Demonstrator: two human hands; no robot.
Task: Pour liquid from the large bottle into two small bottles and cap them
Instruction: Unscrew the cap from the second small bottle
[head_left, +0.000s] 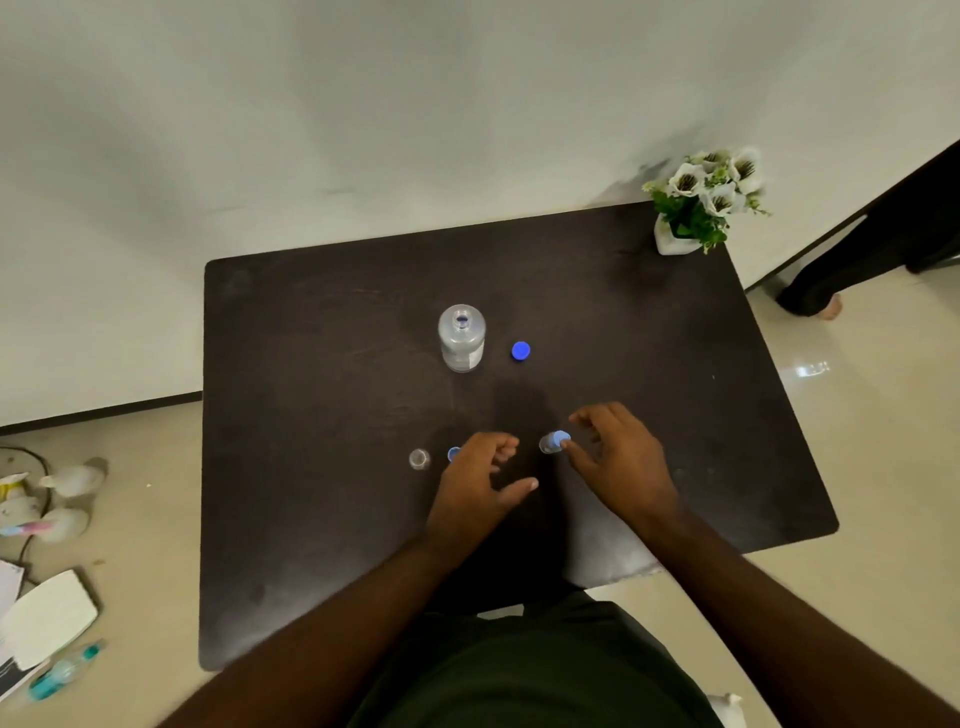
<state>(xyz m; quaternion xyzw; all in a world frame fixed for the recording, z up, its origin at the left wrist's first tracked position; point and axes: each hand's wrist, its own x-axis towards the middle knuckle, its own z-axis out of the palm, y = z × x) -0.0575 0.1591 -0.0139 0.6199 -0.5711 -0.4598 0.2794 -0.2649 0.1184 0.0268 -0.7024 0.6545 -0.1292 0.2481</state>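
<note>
The big bottle (461, 338) stands upright and uncapped on the dark table (311, 415), and I place everything else from it. Its blue cap (520, 351) lies just to its right, apart from it. Nearer to me and slightly left of the big bottle stands an open small bottle (418, 459), and just beside that a second blue cap (453, 453) peeks out from under my left hand (480, 480). That hand hovers with fingers loosely curled and the thumb out, holding nothing. Nearer to me and right of the big bottle stands the other small bottle (551, 442), with a blue cap on top; my right hand (621, 457) is beside it, thumb tip at the cap, fingers spread, though the blur keeps me from saying whether I grip it. A flower pot (675, 241) sits at the far right corner, well beyond the big bottle.
</note>
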